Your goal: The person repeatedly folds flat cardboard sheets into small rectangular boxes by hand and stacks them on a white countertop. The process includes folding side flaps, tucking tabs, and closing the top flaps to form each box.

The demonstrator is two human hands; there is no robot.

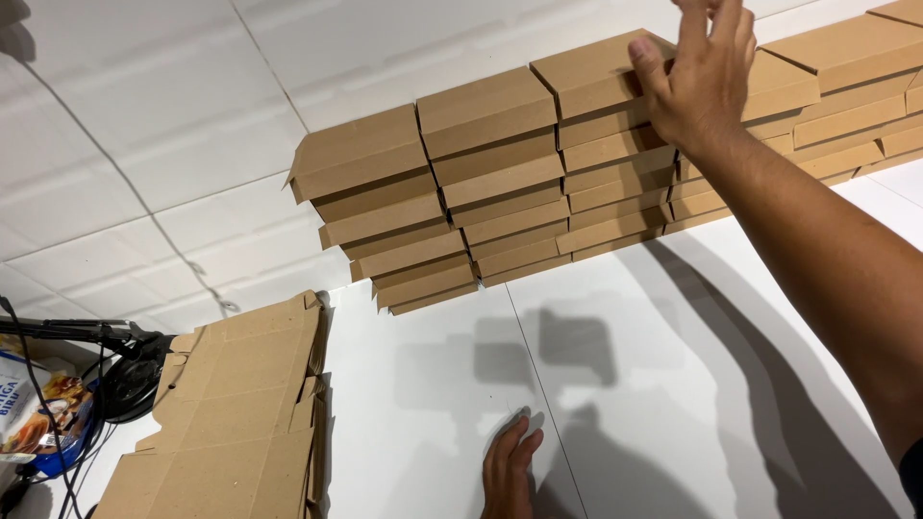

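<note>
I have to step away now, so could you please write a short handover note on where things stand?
Right hand: open, raised, palm against the top folded cardboard box in the stacks of folded boxes by the wall.
Left hand: open, flat on the white table.
Done: several stacks of folded boxes.
Left: a pile of flat cardboard blanks at the table's left edge, unfolded.
</note>
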